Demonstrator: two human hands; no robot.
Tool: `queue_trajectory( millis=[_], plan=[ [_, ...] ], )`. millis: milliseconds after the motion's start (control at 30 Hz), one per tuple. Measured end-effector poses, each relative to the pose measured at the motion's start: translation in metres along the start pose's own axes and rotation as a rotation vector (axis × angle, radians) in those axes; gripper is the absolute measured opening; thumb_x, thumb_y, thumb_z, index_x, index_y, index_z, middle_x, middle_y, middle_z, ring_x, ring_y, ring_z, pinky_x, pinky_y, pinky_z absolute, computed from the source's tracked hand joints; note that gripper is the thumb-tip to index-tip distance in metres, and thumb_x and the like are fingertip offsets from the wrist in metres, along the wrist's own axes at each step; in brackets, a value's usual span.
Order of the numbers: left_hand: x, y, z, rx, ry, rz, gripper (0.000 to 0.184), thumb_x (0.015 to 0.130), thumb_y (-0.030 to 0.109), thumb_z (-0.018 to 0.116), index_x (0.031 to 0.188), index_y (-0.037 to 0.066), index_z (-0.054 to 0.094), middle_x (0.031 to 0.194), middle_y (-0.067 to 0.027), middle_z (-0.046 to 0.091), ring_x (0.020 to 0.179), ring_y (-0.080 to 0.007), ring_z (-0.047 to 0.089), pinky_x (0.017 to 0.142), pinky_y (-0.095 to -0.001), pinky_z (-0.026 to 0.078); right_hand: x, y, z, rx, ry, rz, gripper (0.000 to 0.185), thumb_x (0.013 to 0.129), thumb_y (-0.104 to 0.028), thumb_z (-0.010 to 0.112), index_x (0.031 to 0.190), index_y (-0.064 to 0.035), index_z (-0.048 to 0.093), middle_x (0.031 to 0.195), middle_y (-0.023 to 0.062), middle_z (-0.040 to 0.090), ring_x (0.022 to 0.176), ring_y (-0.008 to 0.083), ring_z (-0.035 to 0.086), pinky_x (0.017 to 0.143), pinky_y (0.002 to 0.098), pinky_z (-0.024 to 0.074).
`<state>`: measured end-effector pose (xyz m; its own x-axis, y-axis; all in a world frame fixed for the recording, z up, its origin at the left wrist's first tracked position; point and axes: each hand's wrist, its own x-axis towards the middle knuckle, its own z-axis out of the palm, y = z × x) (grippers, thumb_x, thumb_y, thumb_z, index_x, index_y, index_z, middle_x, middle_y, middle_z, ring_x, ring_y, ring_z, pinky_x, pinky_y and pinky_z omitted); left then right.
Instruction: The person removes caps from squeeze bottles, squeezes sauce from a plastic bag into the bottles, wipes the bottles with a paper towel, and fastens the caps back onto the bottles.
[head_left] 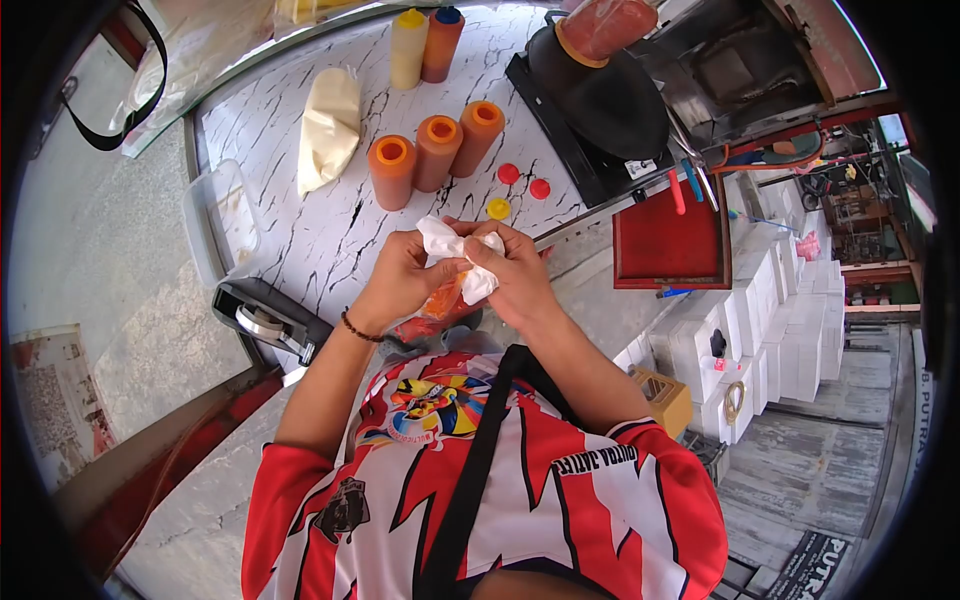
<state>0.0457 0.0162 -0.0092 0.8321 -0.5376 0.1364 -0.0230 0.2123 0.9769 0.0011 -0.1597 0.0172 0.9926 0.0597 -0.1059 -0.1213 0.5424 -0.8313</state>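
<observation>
Close in front of my chest, my left hand [405, 272] and my right hand [517, 268] are both closed on a clear plastic bag [440, 300] with something orange-red inside. White crumpled material [482, 285] bunches up between my fingers; whether it is the bag's own top or a separate tissue I cannot tell. Just beyond my hands stand three uncapped squeeze bottles [436, 153] of orange-brown sauce. Two red caps [509, 174] and a yellow cap [498, 208] lie on the marble-patterned table [300, 245] to their right.
A cream-coloured filled bag [330, 130] and two capped bottles [425, 45] stand farther back. At the left are a clear plastic box [222, 220] and a tape dispenser [270, 318]. A black stove [590, 110] occupies the right, with stacked white boxes [755, 330] beyond the table.
</observation>
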Motion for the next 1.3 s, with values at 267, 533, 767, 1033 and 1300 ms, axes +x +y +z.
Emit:
queue_trajectory(
  millis=[267, 533, 767, 1033, 1300],
  plan=[
    [-0.005, 0.003, 0.003, -0.191, -0.039, -0.164, 0.018, 0.089, -0.003, 0.077, 0.106, -0.003, 0.072, 0.094, -0.0043, 0.075, 0.086, -0.0091, 0.069, 0.076, -0.0263, 0.056, -0.003, -0.005, -0.002, 0.031, -0.025, 0.063, 0.010, 0.097, -0.006, 0.071, 0.100, 0.0034, 0.067, 0.126, 0.0209, 0.069, 0.110, 0.0203, 0.068, 0.093, 0.0327, 0.0569],
    [-0.002, 0.009, 0.006, 0.063, -0.041, -0.208, 0.020, 0.091, 0.011, 0.080, 0.102, -0.005, 0.075, 0.087, -0.0057, 0.076, 0.078, -0.0080, 0.068, 0.069, -0.0272, 0.055, -0.001, -0.014, -0.001, 0.010, -0.008, 0.022, 0.008, 0.098, -0.006, 0.070, 0.097, 0.0014, 0.066, 0.119, 0.0216, 0.071, 0.127, 0.0264, 0.063, 0.097, 0.0355, 0.0558],
    [0.003, 0.022, 0.010, 0.160, -0.053, -0.171, 0.021, 0.092, 0.017, 0.080, 0.097, -0.003, 0.076, 0.079, -0.0064, 0.075, 0.070, -0.0072, 0.063, 0.065, -0.0295, 0.052, -0.006, -0.012, -0.004, -0.049, -0.012, 0.013, 0.009, 0.099, -0.007, 0.069, 0.097, 0.0011, 0.065, 0.121, 0.0223, 0.071, 0.117, 0.0234, 0.068, 0.093, 0.0343, 0.0575],
    [-0.004, 0.009, 0.013, 0.206, -0.075, -0.259, 0.017, 0.093, 0.014, 0.080, 0.098, -0.002, 0.077, 0.074, 0.0017, 0.069, 0.065, -0.0027, 0.055, 0.057, -0.0247, 0.046, -0.014, -0.003, -0.009, 0.119, 0.147, 0.030, 0.010, 0.099, -0.009, 0.070, 0.099, -0.0004, 0.065, 0.103, 0.0100, 0.071, 0.093, 0.0137, 0.068, 0.082, 0.0299, 0.0578],
    [0.000, 0.024, 0.022, 0.243, -0.080, -0.332, 0.019, 0.092, 0.015, 0.080, 0.097, -0.003, 0.078, 0.068, 0.0035, 0.065, 0.062, -0.0016, 0.051, 0.054, -0.0237, 0.042, -0.021, -0.019, -0.005, 0.175, 0.225, -0.014, 0.009, 0.100, -0.010, 0.069, 0.100, -0.0015, 0.065, 0.098, 0.0064, 0.070, 0.089, 0.0134, 0.068, 0.081, 0.0303, 0.0573]
  ],
)
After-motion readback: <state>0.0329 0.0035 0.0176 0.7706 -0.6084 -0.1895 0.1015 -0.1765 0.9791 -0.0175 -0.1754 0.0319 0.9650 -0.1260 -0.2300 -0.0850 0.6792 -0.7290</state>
